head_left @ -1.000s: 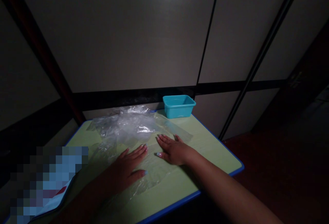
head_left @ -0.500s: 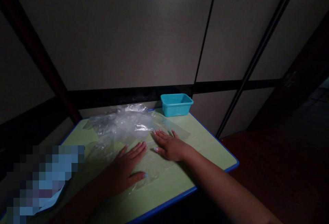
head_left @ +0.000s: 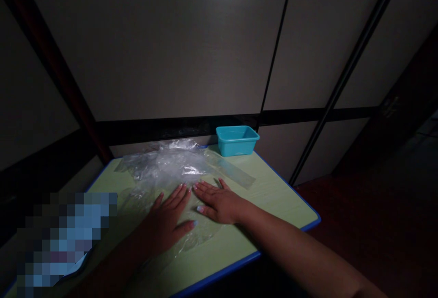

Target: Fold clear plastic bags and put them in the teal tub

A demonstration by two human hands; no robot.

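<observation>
Your two forearms are cut off by the frame on the near side of the turquoise, rectangular, open-topped basin (head_left: 237,146); the left one is largely lost in shadow. Near you and well left of the basin, a bluish item (head_left: 77,243) is pixelated and cannot be identified. Your bare left hand (head_left: 167,222), nearer than the basin and left of it, is flat, palm down, thumb spread from the fingers. Your bare right hand (head_left: 221,203), on the near side of the basin, is likewise flat, thumb and little finger spread out. Nothing is seen pinched in either; with the palms hidden, their pressure cannot be told.

Under and beyond your hands, thin, clear, crinkled plastic film (head_left: 167,164) lies on the pale green, blue-edged table (head_left: 277,200), left of the basin and on its near side. Its outline fades against the tabletop. The bunched far part runs roughly sideways, leftward from the basin; a flat strip passes the basin's near side, pointing right and toward you. Compared with half a second ago, your right hand has shifted left, its fingertips now just beside the left's. Behind the basin stand dim, dark-banded cabinet panels (head_left: 178,51).
</observation>
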